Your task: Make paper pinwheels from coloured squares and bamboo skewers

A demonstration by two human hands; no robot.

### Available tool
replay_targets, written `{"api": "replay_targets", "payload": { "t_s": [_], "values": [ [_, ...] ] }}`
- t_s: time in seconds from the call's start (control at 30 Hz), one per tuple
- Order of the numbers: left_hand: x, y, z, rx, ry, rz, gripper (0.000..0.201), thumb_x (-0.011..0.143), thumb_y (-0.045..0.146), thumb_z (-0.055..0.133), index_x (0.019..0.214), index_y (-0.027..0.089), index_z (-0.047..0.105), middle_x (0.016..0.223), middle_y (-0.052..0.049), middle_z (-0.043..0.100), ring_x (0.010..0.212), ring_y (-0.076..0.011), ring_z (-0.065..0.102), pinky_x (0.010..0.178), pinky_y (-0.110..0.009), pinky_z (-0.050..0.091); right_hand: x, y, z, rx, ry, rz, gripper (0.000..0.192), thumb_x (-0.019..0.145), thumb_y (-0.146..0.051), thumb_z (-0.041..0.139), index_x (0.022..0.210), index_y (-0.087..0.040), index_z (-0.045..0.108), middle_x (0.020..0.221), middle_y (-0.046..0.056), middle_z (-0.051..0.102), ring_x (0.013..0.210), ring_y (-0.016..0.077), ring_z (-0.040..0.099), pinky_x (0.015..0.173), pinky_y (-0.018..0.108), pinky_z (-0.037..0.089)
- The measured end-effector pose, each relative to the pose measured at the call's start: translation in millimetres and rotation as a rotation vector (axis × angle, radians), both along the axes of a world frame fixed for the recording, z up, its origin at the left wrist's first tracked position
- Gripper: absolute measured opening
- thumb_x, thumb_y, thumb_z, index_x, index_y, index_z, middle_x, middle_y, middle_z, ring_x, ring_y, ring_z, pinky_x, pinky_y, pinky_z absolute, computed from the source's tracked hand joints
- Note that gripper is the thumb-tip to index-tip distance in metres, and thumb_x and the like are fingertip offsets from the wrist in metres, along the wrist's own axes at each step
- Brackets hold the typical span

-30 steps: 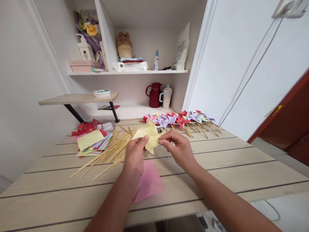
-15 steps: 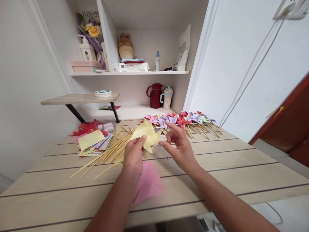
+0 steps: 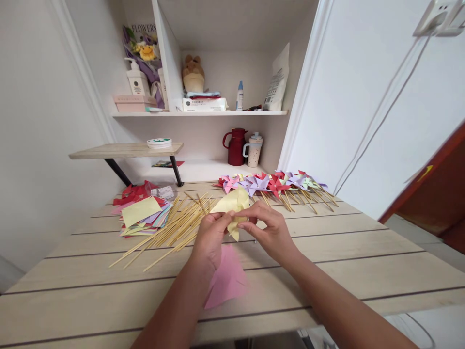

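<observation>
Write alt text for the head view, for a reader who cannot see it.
Both hands, left hand and right hand, pinch a folded yellow paper above a wooden table. A pink paper lies beneath them, with sticks and a paper stack to the left and finished pinwheels behind.

Bench bare right; skewer pile blocks left, finished pinwheels behind, pink sheet near edge.
</observation>
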State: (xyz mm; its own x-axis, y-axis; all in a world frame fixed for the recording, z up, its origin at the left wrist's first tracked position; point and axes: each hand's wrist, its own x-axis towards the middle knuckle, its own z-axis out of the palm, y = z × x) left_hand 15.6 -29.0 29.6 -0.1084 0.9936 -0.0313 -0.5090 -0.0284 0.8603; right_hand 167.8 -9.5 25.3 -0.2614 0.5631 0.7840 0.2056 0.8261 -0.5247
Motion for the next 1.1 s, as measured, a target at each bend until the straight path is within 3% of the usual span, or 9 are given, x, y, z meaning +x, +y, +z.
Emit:
{"api": "replay_targets", "payload": {
  "t_s": [0.23, 0.37, 0.47, 0.57, 0.63, 0.9, 1.1],
  "values": [
    [-10, 6, 0.0, 0.007, -0.133, 0.094, 0.025, 0.064, 0.026, 0.087, 0.080, 0.012, 0.075, 0.077, -0.008, 0.075, 0.067, -0.0150, 0.067, 0.066, -0.025, 0.053, 1, 3, -0.6, 0.060, -0.008, 0.003, 0.030, 0.085, -0.025, 0.074, 0.114, -0.029, 0.070, 0.073, -0.002, 0.053, 0.068, 0.0158, 0.052, 0.067, 0.032, 0.045],
    [-9, 6, -0.6, 0.023, -0.141, 0.019, 0.026, 0.062, 0.027, 0.088, 0.079, 0.012, 0.074, 0.078, -0.007, 0.075, 0.066, -0.0130, 0.066, 0.066, -0.024, 0.052, -3, 4, -6.0, 0.052, -0.057, 0.026, 0.029, 0.087, -0.022, 0.072, 0.115, -0.030, 0.071, 0.076, 0.000, 0.057, 0.067, 0.0152, 0.053, 0.064, 0.030, 0.046],
    [-5, 4, -1.6, 0.038, -0.128, -0.063, 0.028, 0.063, 0.028, 0.088, 0.081, 0.011, 0.075, 0.078, -0.007, 0.075, 0.068, -0.0124, 0.065, 0.067, -0.023, 0.052, -5, 1, -6.0, 0.048, -0.043, 0.030, 0.021, 0.087, -0.024, 0.073, 0.107, -0.027, 0.074, 0.072, -0.001, 0.055, 0.064, 0.0145, 0.052, 0.060, 0.029, 0.045],
    [-3, 2, -2.1, 0.047, -0.123, -0.104, 0.027, 0.067, 0.027, 0.086, 0.086, 0.011, 0.076, 0.085, -0.009, 0.076, 0.075, -0.0146, 0.068, 0.072, -0.024, 0.053, -4, -1, -2.2, 0.033, 0.005, -0.016, 0.006, 0.087, -0.028, 0.072, 0.087, -0.024, 0.077, 0.068, 0.000, 0.056, 0.064, 0.0152, 0.052, 0.057, 0.029, 0.044],
    [-2, 1, -1.5, 0.048, -0.123, -0.101, 0.027, 0.069, 0.025, 0.085, 0.091, 0.012, 0.077, 0.090, -0.010, 0.077, 0.079, -0.0155, 0.069, 0.076, -0.026, 0.053, -2, -2, 0.6, 0.015, 0.039, -0.061, 0.010, 0.086, -0.028, 0.072, 0.078, -0.023, 0.075, 0.068, 0.001, 0.059, 0.065, 0.0159, 0.053, 0.057, 0.029, 0.043],
    [0, -3, 4.3, 0.073, -0.072, -0.100, 0.033, 0.071, 0.025, 0.083, 0.099, 0.010, 0.076, 0.099, -0.014, 0.077, 0.089, -0.0210, 0.071, 0.082, -0.031, 0.054, -1, -4, 4.7, -0.046, 0.066, -0.133, 0.010, 0.084, -0.026, 0.075, 0.074, -0.023, 0.074, 0.066, 0.000, 0.059, 0.064, 0.0161, 0.052, 0.060, 0.030, 0.043],
    [1, -4, 4.3, 0.062, 0.008, -0.018, 0.039, 0.069, 0.026, 0.084, 0.105, 0.013, 0.074, 0.104, -0.012, 0.076, 0.095, -0.0231, 0.070, 0.087, -0.034, 0.053, -1, -5, 6.7, -0.081, 0.080, -0.140, 0.012, 0.082, -0.023, 0.076, 0.071, -0.022, 0.073, 0.064, -0.001, 0.059, 0.063, 0.0156, 0.052, 0.059, 0.029, 0.042]
  ]
}}
